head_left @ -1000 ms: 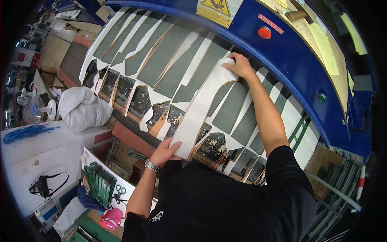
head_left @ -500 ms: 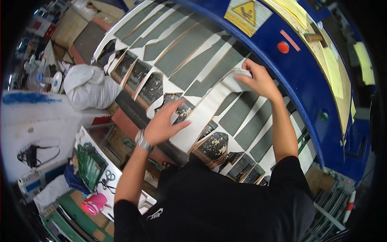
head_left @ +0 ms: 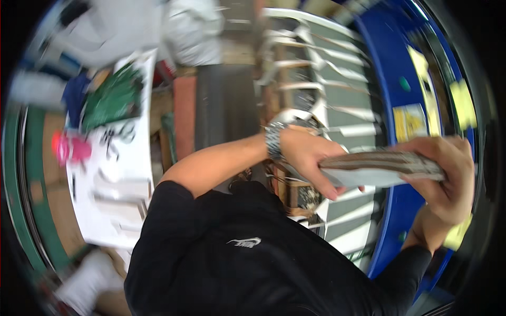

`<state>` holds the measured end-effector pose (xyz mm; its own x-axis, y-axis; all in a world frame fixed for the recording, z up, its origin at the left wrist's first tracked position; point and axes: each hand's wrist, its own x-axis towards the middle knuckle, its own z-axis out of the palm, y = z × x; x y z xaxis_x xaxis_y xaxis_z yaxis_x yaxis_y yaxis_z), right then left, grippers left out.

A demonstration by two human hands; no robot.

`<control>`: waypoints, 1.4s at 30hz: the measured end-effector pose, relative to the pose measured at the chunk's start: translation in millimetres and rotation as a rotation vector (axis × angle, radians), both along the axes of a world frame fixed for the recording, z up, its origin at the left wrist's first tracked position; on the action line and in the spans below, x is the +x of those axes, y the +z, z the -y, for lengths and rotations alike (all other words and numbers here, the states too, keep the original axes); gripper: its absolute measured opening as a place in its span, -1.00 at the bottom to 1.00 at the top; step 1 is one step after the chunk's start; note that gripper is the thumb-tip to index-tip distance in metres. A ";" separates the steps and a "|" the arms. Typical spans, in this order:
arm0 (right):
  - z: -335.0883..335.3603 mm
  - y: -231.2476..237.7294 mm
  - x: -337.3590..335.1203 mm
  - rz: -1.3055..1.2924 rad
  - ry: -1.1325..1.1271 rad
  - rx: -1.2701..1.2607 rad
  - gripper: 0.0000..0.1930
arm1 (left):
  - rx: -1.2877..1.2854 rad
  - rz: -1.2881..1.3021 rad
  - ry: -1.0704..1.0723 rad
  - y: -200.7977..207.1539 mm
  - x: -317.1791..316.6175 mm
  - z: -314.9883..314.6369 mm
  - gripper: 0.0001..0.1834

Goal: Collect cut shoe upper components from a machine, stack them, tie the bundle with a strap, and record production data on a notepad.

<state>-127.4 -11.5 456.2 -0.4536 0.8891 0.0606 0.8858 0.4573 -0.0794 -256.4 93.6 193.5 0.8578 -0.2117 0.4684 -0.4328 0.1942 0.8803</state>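
You had the flat stack of thin sheets [head_left: 379, 167] pinched between both hands, and its long axis ran pretty much 9-to-3 across the picture, edge-on to the camera, so it read as a pale slab with brownish layered edges, like card or stiff paper-backed cutouts. Your left hand [head_left: 311, 158] had it at the 9 o'clock end, fingers [head_left: 332, 189] curled under and thumb on top, closed on the stack. Your right hand [head_left: 448, 179] clamped the 3 o'clock end, fingers wrapped over the top edge, also shut on it. Neither hand was nearer; the stack sat between them, touching both, held up off everything in front of your chest. There was a metal-link wristwatch [head_left: 274, 139] on your left wrist. Behind the stack, toward 12 o'clock, the curved blue machine frame [head_left: 387, 89] ran with its grey-green bed and rows of long white strips [head_left: 337, 113], smooth and flat looking. Out at 9 o'clock the white bench [head_left: 124, 179] carried a green pile [head_left: 113, 97] and something pink [head_left: 71, 148], all too motion-blurred to say more.
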 end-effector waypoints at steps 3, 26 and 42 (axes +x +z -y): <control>-11.1 18.5 -37.2 0.182 0.160 0.015 -0.59 | -0.043 0.040 0.245 -21.6 -81.8 18.6 -0.58; -113.8 -410.8 -911.7 0.258 1.343 -0.596 -0.46 | -1.402 -0.016 2.360 -379.1 -457.5 282.0 -0.51; -103.5 -710.7 -1021.2 -0.347 1.223 -0.561 -0.49 | -2.232 0.367 1.844 -444.2 -483.0 265.6 -0.50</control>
